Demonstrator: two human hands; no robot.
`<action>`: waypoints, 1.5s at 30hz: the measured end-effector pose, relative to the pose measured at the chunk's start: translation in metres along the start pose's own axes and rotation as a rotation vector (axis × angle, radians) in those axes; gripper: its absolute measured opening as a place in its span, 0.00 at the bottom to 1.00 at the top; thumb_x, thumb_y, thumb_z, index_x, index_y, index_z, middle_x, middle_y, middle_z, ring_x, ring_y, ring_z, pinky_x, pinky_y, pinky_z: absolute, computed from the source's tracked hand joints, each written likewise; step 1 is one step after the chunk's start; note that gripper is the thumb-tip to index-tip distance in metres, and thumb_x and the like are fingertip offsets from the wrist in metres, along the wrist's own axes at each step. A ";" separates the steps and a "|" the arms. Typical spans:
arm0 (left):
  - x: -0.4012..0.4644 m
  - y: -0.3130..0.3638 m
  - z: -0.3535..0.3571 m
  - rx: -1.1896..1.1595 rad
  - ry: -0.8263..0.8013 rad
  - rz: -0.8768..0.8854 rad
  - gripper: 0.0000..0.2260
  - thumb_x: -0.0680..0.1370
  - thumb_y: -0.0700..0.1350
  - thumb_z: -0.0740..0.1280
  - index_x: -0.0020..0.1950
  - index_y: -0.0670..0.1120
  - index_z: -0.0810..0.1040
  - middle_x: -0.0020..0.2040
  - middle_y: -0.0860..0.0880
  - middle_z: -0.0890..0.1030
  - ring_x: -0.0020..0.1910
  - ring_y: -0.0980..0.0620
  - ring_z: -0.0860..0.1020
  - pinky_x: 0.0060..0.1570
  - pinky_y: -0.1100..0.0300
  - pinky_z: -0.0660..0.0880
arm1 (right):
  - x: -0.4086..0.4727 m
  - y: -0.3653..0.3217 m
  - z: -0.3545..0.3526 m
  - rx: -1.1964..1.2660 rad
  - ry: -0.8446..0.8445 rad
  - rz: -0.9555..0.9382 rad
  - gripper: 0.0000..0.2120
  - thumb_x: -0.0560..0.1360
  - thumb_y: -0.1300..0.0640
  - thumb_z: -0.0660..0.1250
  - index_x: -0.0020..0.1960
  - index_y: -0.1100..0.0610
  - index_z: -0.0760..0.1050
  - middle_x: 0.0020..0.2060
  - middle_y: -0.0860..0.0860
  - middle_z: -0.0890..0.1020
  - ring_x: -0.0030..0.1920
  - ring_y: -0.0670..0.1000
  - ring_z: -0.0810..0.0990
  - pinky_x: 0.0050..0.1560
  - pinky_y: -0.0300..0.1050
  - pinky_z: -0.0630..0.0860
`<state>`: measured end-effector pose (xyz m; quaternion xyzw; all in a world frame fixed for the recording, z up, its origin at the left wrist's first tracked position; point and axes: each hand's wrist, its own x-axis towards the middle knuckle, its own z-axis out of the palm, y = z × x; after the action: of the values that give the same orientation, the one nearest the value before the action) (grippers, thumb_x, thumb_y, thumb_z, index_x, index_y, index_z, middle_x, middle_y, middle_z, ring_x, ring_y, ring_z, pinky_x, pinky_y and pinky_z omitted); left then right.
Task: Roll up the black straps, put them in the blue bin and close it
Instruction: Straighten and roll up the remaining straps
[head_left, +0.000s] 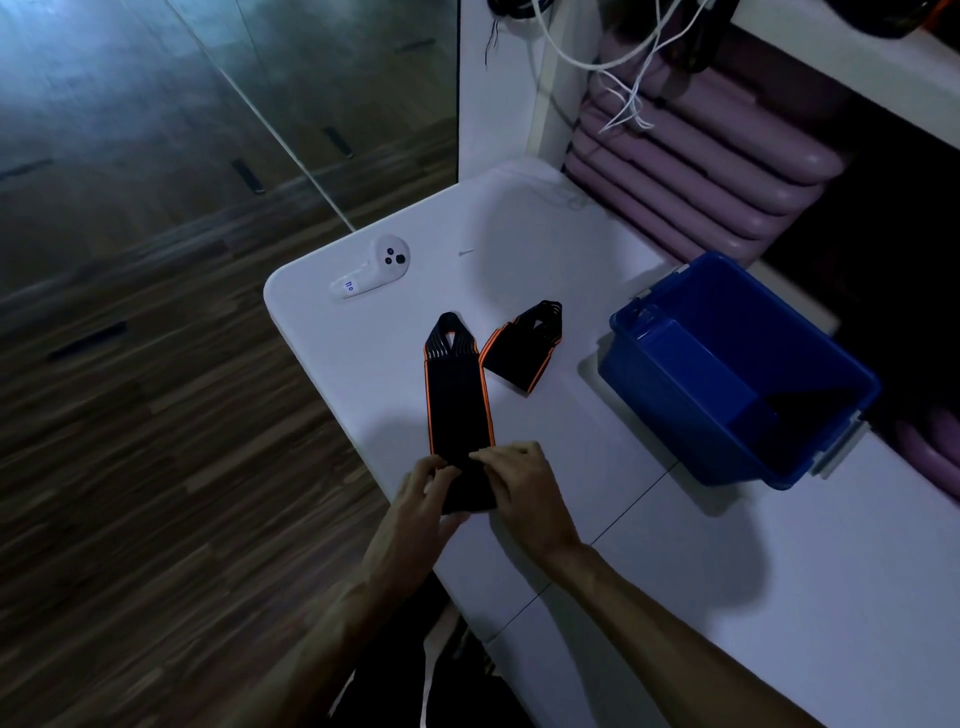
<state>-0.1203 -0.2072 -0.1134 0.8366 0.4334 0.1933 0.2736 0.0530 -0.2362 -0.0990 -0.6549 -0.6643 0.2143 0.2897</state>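
Note:
A long black strap with orange edges (456, 395) lies flat on the white table (649, 545), its looped end pointing away from me. My left hand (427, 493) and my right hand (519, 483) both pinch its near end, where the fabric is bunched or folded over. A second black strap (514, 353), shorter and folded, lies just to the right of the first, apart from my hands. The blue bin (649, 374) stands open at the right of the table; its inside looks dark and I cannot tell whether anything is in it.
A white handheld controller (371, 267) lies at the table's far left corner, with a small screw (465, 253) beside it. Purple mats (691, 171) are stacked on the shelf behind, with white cords (623, 98) hanging over them. The table's left edge drops to wooden floor.

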 end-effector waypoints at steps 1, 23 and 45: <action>0.001 0.000 -0.001 0.026 -0.009 0.005 0.23 0.72 0.46 0.73 0.64 0.45 0.68 0.62 0.41 0.71 0.56 0.43 0.76 0.52 0.52 0.79 | 0.002 0.001 -0.001 0.004 0.005 0.023 0.13 0.79 0.62 0.62 0.62 0.58 0.77 0.56 0.52 0.82 0.59 0.51 0.74 0.58 0.46 0.76; 0.032 0.016 -0.027 0.073 -0.003 -0.226 0.21 0.78 0.53 0.58 0.65 0.42 0.71 0.59 0.39 0.77 0.57 0.40 0.74 0.55 0.49 0.74 | 0.006 -0.005 -0.010 -0.074 -0.023 0.038 0.17 0.80 0.55 0.63 0.68 0.53 0.71 0.49 0.53 0.81 0.52 0.54 0.74 0.48 0.53 0.78; 0.055 0.002 -0.045 -0.117 -0.058 -0.294 0.15 0.80 0.51 0.60 0.65 0.48 0.67 0.51 0.43 0.80 0.47 0.45 0.79 0.44 0.51 0.77 | 0.040 -0.008 -0.012 -0.080 0.001 0.127 0.16 0.82 0.49 0.58 0.67 0.54 0.70 0.50 0.56 0.81 0.50 0.57 0.74 0.46 0.54 0.76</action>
<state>-0.1142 -0.1489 -0.0726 0.7521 0.5311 0.1518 0.3595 0.0555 -0.1975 -0.0806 -0.7070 -0.6291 0.2054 0.2496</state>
